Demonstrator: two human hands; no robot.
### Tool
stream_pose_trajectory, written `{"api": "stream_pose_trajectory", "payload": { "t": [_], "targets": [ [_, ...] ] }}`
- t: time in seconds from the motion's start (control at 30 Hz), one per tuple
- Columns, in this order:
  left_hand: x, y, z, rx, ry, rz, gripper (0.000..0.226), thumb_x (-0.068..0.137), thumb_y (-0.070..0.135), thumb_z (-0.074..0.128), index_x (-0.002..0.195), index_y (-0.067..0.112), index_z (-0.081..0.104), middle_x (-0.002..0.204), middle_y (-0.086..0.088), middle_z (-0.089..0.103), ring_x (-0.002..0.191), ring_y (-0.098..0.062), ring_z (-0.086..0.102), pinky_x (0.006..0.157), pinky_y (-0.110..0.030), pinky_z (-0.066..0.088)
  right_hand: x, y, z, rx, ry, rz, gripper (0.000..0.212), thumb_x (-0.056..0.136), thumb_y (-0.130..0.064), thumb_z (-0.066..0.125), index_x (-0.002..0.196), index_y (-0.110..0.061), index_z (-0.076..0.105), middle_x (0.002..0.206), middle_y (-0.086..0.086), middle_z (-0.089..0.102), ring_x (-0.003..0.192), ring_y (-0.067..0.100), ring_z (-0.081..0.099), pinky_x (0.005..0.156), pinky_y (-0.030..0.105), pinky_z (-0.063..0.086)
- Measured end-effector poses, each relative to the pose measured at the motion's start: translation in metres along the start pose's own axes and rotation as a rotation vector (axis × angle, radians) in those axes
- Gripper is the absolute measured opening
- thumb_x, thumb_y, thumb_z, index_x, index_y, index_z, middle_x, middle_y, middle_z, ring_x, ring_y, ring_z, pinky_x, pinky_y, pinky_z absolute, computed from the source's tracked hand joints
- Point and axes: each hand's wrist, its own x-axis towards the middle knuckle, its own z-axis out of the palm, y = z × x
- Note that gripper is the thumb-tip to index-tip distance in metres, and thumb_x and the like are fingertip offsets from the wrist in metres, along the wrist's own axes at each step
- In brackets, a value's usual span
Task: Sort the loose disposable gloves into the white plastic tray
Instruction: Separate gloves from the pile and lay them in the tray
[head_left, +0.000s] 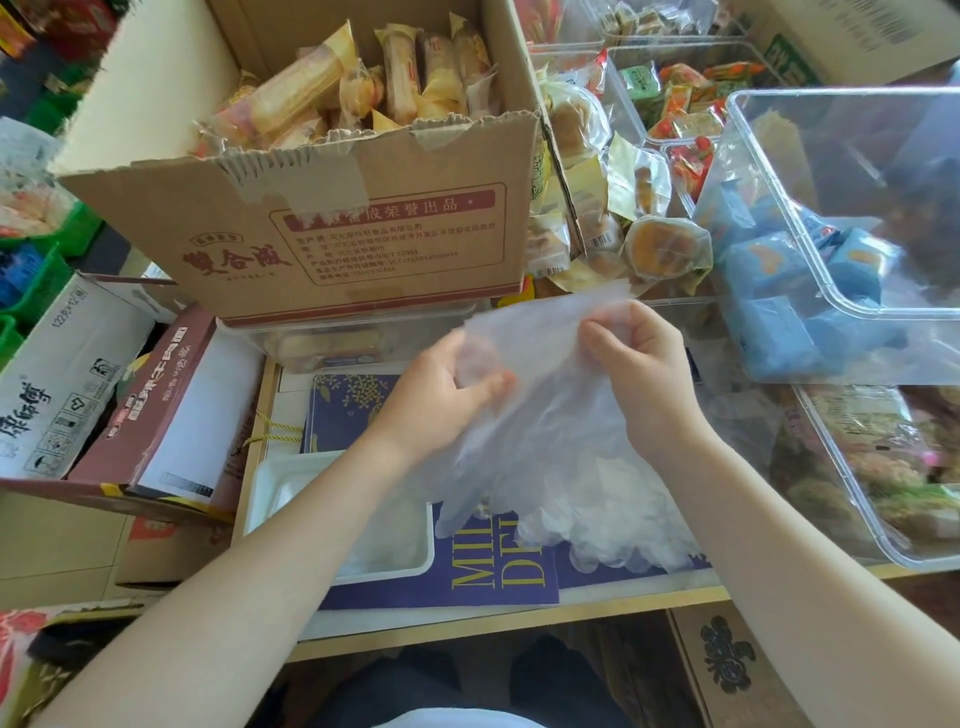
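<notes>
Head view: both hands hold 1 clear glove (524, 358) up by its cuff, left hand (441, 395) pinching the near edge, right hand (636, 358) curled on the far one, likely to straighten it before laying it down. The loose pile (613, 514) lies just right of the tray (332, 514), below the hands.

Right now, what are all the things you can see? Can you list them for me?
clear thin plastic glove: one, see-through, held up between both hands
loose glove pile: count unclear, see-through, on purple sheet
white plastic tray: one, white, under left forearm
brown cardboard box: one, full of wrapped snacks, behind
clear plastic bins: several, right, holding snacks
left hand: pinches glove
right hand: pinches glove
</notes>
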Motion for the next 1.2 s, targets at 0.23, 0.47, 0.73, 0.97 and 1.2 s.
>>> {"api": "stream_pose_trajectory", "payload": {
  "t": [0.23,0.47,0.73,0.97,1.2],
  "targets": [
    [0.004,0.007,-0.005,-0.176,0.054,0.075,0.019,0.094,0.011,0.05,0.085,0.024,0.061,0.079,0.02,0.063,0.071,0.015,0.057,0.074,-0.005,0.039,0.006,0.004,-0.016,0.245,-0.159,0.122,0.025,0.07,-0.012,0.068,0.092,-0.018,0.056,0.074,0.004,0.056,0.067,0.016,0.053,0.063,0.027,0.044],
    [0.008,0.01,-0.009,-0.225,0.003,-0.058,0.022,0.097,0.028,0.044,0.097,0.028,0.066,0.093,0.021,0.068,0.094,0.003,0.06,0.095,-0.022,0.042,0.01,0.01,-0.027,0.312,-0.497,0.421,0.025,0.075,-0.022,0.063,0.092,-0.003,0.069,0.086,0.008,0.07,0.077,0.02,0.067,0.076,0.03,0.054],
    [0.001,-0.005,-0.028,-0.083,-0.257,-0.105,0.048,0.077,0.052,0.063,0.091,0.006,0.059,0.077,-0.005,0.064,0.067,-0.011,0.057,0.057,-0.025,0.042,0.016,0.022,-0.035,0.216,-0.323,0.308,0.021,0.092,-0.015,0.054,0.091,0.003,0.066,0.071,0.004,0.068,0.063,0.015,0.062,0.061,0.023,0.049],
    [-0.004,-0.024,-0.033,0.053,-0.269,-0.151,0.026,0.098,0.023,0.045,0.081,0.017,0.063,0.062,0.011,0.064,0.06,-0.001,0.052,0.062,-0.017,0.039,0.016,0.021,-0.036,0.341,-0.236,0.464,0.019,0.094,-0.006,0.048,0.088,-0.009,0.066,0.071,0.0,0.067,0.063,0.011,0.064,0.057,0.02,0.053],
    [-0.008,-0.018,-0.025,-0.315,-0.322,-0.335,0.039,0.1,0.024,0.033,0.087,0.013,0.069,0.081,-0.002,0.074,0.074,-0.013,0.069,0.072,-0.022,0.052,0.018,0.02,-0.038,0.414,-0.248,0.476,0.021,0.094,-0.006,0.046,0.082,-0.007,0.064,0.07,0.004,0.064,0.062,0.015,0.062,0.06,0.025,0.052]
  ]
}}
